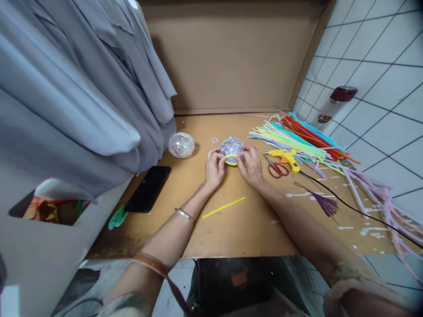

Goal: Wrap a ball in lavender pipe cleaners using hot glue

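Note:
A clear, purple-tinted ball (232,143) rests on the table between my two hands. A bent yellow pipe cleaner (231,156) curves across its near side. My left hand (214,169) pinches the pipe cleaner's left part, with fingers against the ball. On the other side, my right hand (251,168) has its thumb and fingers closed at the right part, also touching the ball. Nearer to me lies a straight yellow pipe cleaner (224,207). Just behind my left hand is a small pale curved piece (215,140).
A second clear ball (181,145) sits left, above a black phone (148,189). At right are red-handled scissors (278,170), a yellow glue gun (287,157) with a black cord, a purple tassel (322,201) and bundled pipe cleaners (297,136). Grey cloth (99,97) hangs left.

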A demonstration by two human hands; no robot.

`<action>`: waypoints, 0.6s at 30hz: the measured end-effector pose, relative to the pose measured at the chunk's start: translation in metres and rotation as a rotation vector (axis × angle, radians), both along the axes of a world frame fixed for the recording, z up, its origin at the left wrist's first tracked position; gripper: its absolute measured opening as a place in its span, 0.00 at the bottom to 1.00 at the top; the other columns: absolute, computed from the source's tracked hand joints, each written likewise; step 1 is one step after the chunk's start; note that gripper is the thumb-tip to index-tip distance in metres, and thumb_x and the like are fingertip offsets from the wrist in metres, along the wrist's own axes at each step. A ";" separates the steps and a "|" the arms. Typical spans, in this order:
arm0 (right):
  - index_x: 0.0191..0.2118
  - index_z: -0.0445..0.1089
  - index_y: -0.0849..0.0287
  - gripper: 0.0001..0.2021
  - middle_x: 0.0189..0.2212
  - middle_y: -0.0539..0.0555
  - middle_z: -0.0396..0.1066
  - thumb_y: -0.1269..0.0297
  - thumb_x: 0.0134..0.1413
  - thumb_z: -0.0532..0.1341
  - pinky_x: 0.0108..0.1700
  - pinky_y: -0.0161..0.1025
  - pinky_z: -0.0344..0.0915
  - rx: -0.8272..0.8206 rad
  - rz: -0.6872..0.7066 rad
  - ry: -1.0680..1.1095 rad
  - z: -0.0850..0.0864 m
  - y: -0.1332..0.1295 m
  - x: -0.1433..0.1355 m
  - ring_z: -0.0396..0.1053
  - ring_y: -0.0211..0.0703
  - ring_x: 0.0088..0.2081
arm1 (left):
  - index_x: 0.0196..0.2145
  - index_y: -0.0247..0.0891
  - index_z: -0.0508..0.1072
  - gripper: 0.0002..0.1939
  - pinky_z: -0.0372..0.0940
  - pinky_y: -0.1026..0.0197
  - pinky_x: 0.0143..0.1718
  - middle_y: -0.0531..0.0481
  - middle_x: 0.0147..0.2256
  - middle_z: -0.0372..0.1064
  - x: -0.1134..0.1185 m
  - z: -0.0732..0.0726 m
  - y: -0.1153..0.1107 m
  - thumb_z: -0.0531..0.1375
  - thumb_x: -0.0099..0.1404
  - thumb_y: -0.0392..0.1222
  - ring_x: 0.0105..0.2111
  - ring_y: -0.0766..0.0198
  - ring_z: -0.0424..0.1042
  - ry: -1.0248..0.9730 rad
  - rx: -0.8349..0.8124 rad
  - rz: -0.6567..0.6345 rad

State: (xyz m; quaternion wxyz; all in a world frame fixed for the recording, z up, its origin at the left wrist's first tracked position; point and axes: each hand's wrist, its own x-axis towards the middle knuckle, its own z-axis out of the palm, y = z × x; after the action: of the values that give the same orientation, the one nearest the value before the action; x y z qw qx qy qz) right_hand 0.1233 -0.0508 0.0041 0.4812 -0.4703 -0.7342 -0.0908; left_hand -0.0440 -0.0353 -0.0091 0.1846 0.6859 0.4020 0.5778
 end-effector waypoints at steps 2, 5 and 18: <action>0.37 0.69 0.57 0.06 0.48 0.65 0.71 0.66 0.63 0.55 0.52 0.52 0.67 0.007 -0.029 -0.040 0.000 0.001 0.001 0.69 0.54 0.51 | 0.33 0.39 0.68 0.14 0.65 0.49 0.56 0.39 0.47 0.68 0.002 0.000 -0.001 0.55 0.71 0.51 0.54 0.53 0.69 0.013 0.038 -0.003; 0.38 0.68 0.57 0.07 0.48 0.66 0.72 0.67 0.63 0.53 0.52 0.53 0.67 -0.015 -0.075 -0.063 -0.001 0.005 0.003 0.70 0.54 0.50 | 0.33 0.40 0.68 0.12 0.65 0.48 0.57 0.41 0.45 0.68 0.005 0.000 -0.002 0.54 0.72 0.48 0.55 0.53 0.68 0.047 0.084 -0.008; 0.39 0.69 0.60 0.14 0.46 0.67 0.73 0.64 0.68 0.48 0.51 0.52 0.68 0.042 -0.135 -0.141 -0.002 0.005 0.005 0.70 0.52 0.48 | 0.34 0.39 0.67 0.11 0.66 0.50 0.56 0.40 0.46 0.66 0.008 -0.003 -0.002 0.53 0.72 0.45 0.54 0.55 0.68 0.069 0.126 0.028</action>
State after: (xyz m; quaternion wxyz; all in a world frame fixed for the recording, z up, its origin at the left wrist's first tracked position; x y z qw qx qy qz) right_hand 0.1287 -0.0457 0.0017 0.4310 -0.5011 -0.7306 -0.1714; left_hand -0.0364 -0.0372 -0.0117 0.1189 0.7101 0.3806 0.5804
